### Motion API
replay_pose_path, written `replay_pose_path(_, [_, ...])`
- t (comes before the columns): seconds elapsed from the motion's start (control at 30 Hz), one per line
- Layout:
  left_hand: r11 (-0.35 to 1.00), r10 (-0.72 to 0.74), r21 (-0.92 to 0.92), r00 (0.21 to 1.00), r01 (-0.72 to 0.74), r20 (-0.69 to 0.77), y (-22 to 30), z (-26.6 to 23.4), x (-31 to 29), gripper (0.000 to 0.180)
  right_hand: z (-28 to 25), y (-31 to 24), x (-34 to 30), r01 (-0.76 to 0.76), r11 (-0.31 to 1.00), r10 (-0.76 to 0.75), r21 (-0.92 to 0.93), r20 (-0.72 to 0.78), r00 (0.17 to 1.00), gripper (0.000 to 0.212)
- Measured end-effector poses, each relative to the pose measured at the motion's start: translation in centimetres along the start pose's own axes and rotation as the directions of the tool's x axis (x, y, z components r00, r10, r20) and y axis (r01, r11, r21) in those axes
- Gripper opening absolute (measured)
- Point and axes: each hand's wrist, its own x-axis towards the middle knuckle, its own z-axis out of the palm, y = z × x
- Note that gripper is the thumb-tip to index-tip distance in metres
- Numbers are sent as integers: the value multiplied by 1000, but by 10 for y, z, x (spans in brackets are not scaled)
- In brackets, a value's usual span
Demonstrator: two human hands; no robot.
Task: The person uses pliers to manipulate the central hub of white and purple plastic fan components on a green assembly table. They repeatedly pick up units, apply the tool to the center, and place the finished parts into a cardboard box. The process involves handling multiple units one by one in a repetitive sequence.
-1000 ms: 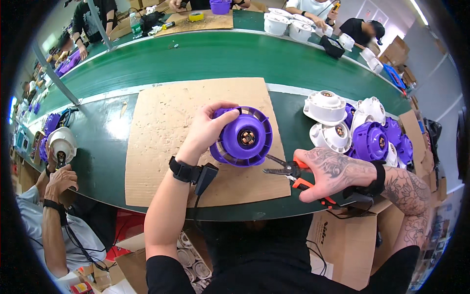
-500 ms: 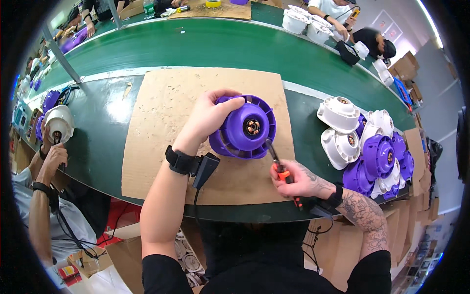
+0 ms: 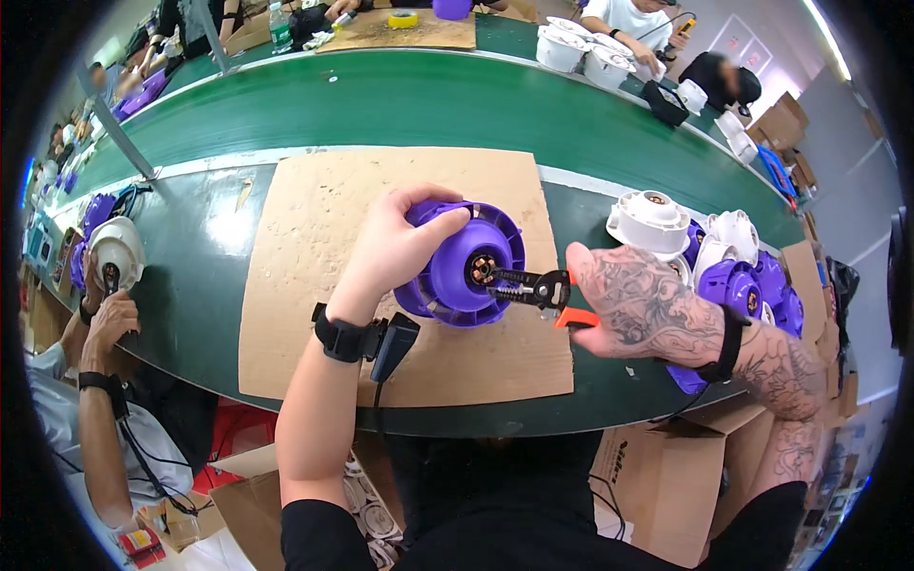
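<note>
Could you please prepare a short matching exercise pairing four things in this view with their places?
1. left hand
2. right hand
3. large cardboard sheet
4. yellow tape roll

A. beyond the green belt
B. on the purple housing
C. around the orange-handled pliers
D. flat on the near table

Pairs: 1-B; 2-C; 3-D; 4-A.

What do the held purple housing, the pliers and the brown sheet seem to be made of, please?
Purple housing: probably moulded plastic, satin, given soft highlights and ribs. Pliers: apparently dark metal, showing small glints; the smooth orange handle may be plastic or rubber. Brown sheet: likely matte cardboard, scuffed and dented.
</note>
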Motion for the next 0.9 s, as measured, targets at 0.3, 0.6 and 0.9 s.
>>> replay_pose_path(0.3, [998,20,65,998,-16,-53,5,2,-3,33,-34,-14,7,-31,982,38,-189,35,999,51])
replay_pose_path(0.6, [990,89,120,993,-79,-81,14,8,-10,33,-40,-20,12,74,989,-81,-128,-52,995,41])
replay_pose_path(0.9, [977,112,196,981,-79,-160,18,17,-11,31,-38,-29,18,46,973,-58,-227,-47,997,47])
